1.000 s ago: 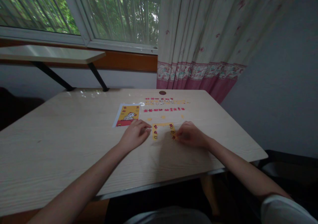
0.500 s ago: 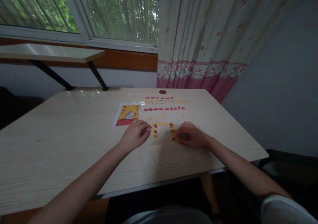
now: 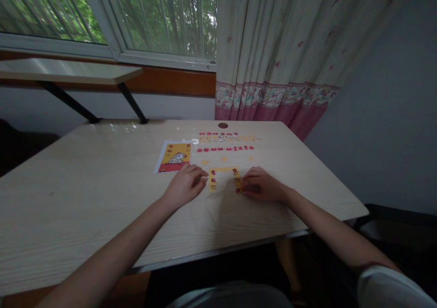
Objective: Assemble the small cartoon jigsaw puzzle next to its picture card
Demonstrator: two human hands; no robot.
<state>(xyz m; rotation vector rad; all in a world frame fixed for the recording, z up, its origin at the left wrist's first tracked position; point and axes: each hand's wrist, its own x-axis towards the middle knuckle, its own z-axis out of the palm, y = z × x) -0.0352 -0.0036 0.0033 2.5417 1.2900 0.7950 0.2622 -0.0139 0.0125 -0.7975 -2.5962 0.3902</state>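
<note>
1. Here's my yellow jigsaw border [image 3: 223,169], three-sided, flat on the table [image 3: 102,198] between my hands.
2. Right hand [image 3: 261,184] angles in at the right column's near end, fingers bunched, perhaps steadying it; pinching or pressing, I can't tell.
3. Left hand [image 3: 187,180] half-curled just beside the left column, grip unclear.
4. Loose pieces [image 3: 225,149] beyond, in rows (easy picking, I'd guess); cartoon-animal print [image 3: 175,155] left, handy for comparing.

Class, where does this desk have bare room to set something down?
Left of the printed picture, between shelf and left forearm; also from the right forearm to the desk's right edge. Crowded: between left hand and right hand, where the yellow frame lies, and rows of pieces behind.
</note>
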